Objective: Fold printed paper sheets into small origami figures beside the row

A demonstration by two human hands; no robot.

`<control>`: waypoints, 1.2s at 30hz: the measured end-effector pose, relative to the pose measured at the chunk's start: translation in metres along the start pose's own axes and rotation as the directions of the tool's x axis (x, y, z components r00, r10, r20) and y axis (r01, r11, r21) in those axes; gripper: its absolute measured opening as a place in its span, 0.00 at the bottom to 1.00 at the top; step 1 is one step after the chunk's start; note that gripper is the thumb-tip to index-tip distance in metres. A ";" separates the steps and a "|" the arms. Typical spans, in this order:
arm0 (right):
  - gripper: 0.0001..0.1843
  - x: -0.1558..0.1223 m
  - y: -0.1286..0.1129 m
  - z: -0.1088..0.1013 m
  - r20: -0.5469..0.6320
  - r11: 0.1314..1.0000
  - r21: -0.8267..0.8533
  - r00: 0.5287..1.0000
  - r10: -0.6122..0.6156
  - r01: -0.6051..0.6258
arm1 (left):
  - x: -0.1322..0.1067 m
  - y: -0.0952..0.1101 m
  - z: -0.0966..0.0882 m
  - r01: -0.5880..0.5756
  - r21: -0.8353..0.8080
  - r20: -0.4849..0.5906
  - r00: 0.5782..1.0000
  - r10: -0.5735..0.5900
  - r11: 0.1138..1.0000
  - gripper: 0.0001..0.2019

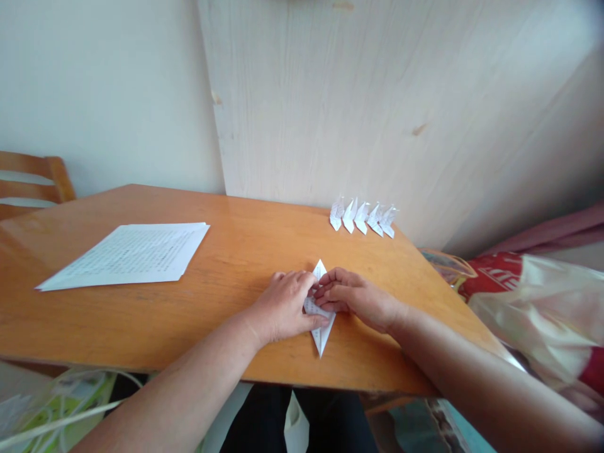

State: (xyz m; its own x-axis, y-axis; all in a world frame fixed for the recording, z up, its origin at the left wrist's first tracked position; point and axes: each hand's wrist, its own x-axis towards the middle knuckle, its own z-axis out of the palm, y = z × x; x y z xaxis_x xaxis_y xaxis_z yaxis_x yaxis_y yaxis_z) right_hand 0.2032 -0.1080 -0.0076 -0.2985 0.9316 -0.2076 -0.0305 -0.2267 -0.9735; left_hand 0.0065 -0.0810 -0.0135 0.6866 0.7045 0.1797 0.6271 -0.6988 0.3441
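A folded paper diamond (321, 336), white with printed text, lies on the table near its front edge, one point away from me and one toward me. From its left side, my left hand (289, 307) grips it, thumb pressed on the lower part and fingers curled near the middle. My right hand (356, 298) comes in from the right, its fingers bent and together on the paper's middle. Both sets of fingertips nearly meet there and hide the fold between them.
Several folded paper pieces (362, 218) stand in a row at the table's back right. A stack of printed sheets (136, 253) lies on the left of the wooden table (245, 251). Bags (533, 296) crowd the right side; a chair (33, 179) stands far left.
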 end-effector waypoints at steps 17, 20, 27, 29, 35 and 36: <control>0.08 -0.013 0.017 -0.005 -0.328 0.963 0.246 0.944 -0.026 0.112 | -0.001 0.000 -0.003 -0.059 0.043 0.036 0.998 0.057 0.997 0.18; 0.09 -0.017 0.016 0.002 -0.360 0.971 0.212 0.933 -0.026 0.109 | -0.001 -0.001 -0.002 -0.062 0.067 0.029 0.998 0.060 0.996 0.17; 0.10 -0.026 0.024 0.010 -0.410 0.965 0.198 0.909 -0.078 0.172 | 0.000 -0.003 -0.001 -0.064 0.054 0.025 0.998 0.063 0.996 0.17; 0.10 -0.029 0.026 0.010 -0.417 0.964 0.205 0.906 -0.072 0.171 | 0.000 -0.004 0.000 -0.064 0.049 0.022 0.998 0.063 0.997 0.18; 0.10 -0.038 0.025 0.014 -0.401 0.964 0.231 0.915 -0.028 0.130 | 0.000 -0.005 0.002 -0.074 0.030 0.004 0.997 0.074 0.997 0.17; 0.10 -0.040 0.023 0.015 -0.393 0.963 0.239 0.919 -0.019 0.123 | 0.000 -0.005 0.002 -0.076 0.023 0.006 0.997 0.076 0.997 0.17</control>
State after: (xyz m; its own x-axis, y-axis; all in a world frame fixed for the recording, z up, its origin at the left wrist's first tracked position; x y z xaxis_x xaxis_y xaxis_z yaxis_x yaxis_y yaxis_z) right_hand 0.1999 -0.1546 -0.0207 0.1015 0.9725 -0.2097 -0.2941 -0.1720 -0.9402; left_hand 0.0037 -0.0776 -0.0172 0.7347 0.6484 0.1997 0.5810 -0.7533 0.3084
